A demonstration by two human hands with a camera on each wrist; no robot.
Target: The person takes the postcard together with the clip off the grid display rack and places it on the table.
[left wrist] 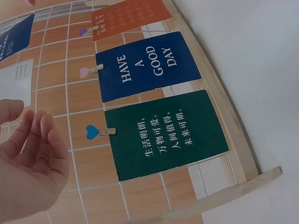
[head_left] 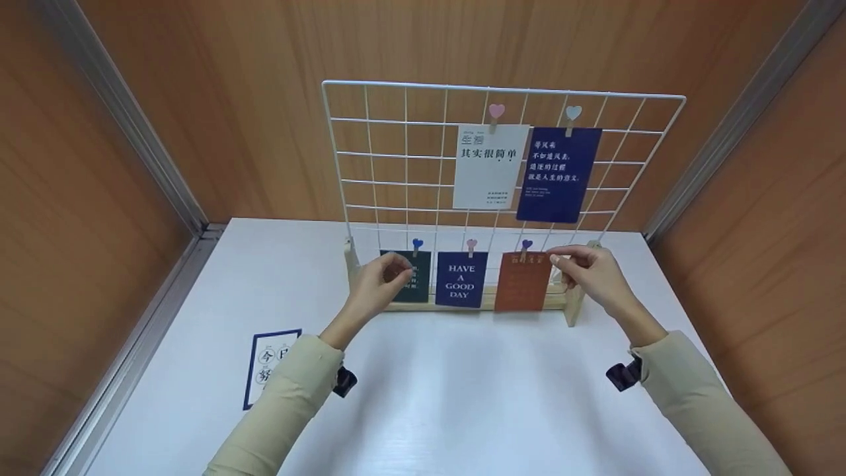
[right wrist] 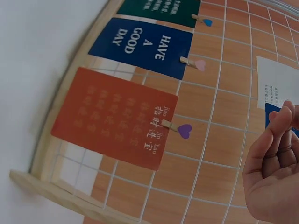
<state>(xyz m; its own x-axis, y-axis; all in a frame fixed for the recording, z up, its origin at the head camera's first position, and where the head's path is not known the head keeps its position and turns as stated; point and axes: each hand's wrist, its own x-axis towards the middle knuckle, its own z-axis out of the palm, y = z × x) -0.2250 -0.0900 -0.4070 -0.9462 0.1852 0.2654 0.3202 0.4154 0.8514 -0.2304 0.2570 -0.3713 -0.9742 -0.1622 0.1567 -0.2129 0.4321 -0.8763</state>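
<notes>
My left hand hovers in front of the white wire grid, overlapping the green card in the head view. Its fingers are loosely bent with nothing between them. A blue heart clip fastens that green card. On the other side, my right hand is near the upper right corner of the orange card, held by a purple heart clip. Its thumb and index fingertips are close together, and no object shows in them. Between the hands hangs a navy "HAVE A GOOD DAY" card under a pink heart clip.
Higher on the grid hang a white card and a dark blue card, each clipped. A wooden base supports the grid on the white table. A blue-bordered card lies left, partly behind my left sleeve. Wooden panels surround the table.
</notes>
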